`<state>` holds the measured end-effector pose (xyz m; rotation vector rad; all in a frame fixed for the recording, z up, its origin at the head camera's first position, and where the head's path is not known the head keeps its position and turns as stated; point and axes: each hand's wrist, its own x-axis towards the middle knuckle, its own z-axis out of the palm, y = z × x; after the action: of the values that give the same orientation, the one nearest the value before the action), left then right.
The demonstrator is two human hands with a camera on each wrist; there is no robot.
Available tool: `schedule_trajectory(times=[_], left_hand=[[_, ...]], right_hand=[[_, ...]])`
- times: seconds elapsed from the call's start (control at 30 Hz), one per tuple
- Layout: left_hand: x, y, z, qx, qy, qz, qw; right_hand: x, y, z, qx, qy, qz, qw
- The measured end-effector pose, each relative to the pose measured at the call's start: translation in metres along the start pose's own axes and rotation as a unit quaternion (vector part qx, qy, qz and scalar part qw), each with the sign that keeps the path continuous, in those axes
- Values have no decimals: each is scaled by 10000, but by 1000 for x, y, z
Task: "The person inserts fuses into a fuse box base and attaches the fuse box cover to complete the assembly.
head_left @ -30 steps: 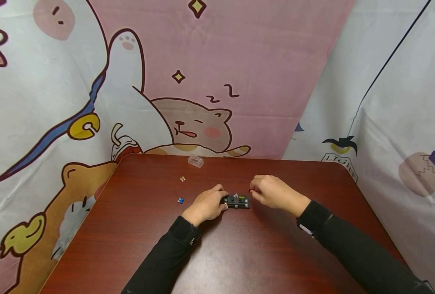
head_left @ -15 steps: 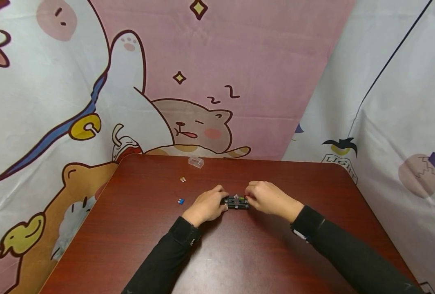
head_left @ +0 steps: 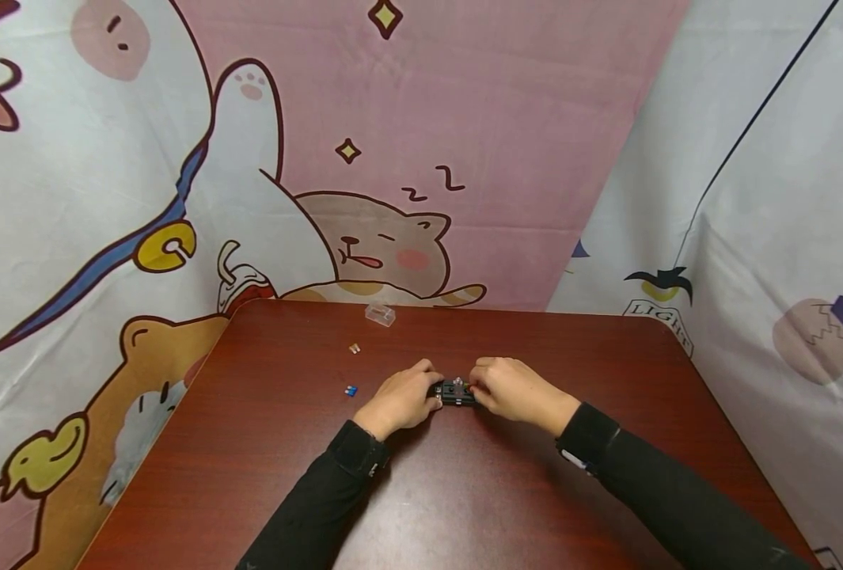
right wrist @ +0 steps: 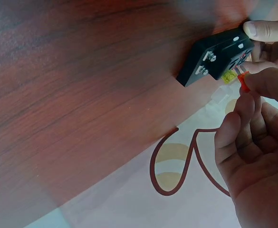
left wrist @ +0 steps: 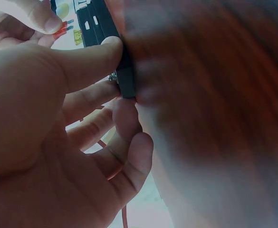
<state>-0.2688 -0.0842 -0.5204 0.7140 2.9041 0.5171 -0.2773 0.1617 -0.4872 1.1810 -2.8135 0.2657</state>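
A black fuse block (head_left: 453,393) lies on the table, and my left hand (head_left: 396,398) grips its left end between thumb and fingers. Pinched in my right hand (head_left: 512,388) is a red blade fuse (right wrist: 244,81). Its two metal prongs point at the block's top, close beside a yellow blade fuse (right wrist: 228,77) seated there. In the left wrist view the red fuse (left wrist: 61,31) shows at the fingertips, its prongs bare. Screw terminals show on the block's end in the right wrist view. The right hand covers the block's right end in the head view.
To the left on the brown table (head_left: 271,475) lie a blue blade fuse (head_left: 351,390) and a tan one (head_left: 354,348). A clear plastic cover (head_left: 380,314) sits near the back edge. Behind the table hangs a cartoon-printed cloth (head_left: 521,142).
My right hand has moved left with the red fuse, from beside the fuse block to over its right end. The left hand keeps its grip in place.
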Motion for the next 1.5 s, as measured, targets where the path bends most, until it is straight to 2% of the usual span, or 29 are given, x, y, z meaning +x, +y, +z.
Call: schedule_trajectory(times=[0.53, 1.5], left_hand=[[0, 1, -3, -66, -110, -80, 9999], [0, 2, -1, -24, -80, -99, 9999]], right_hand=[[3, -1, 4, 54, -31, -29, 10000], [1, 0, 12, -49, -57, 8, 10000]])
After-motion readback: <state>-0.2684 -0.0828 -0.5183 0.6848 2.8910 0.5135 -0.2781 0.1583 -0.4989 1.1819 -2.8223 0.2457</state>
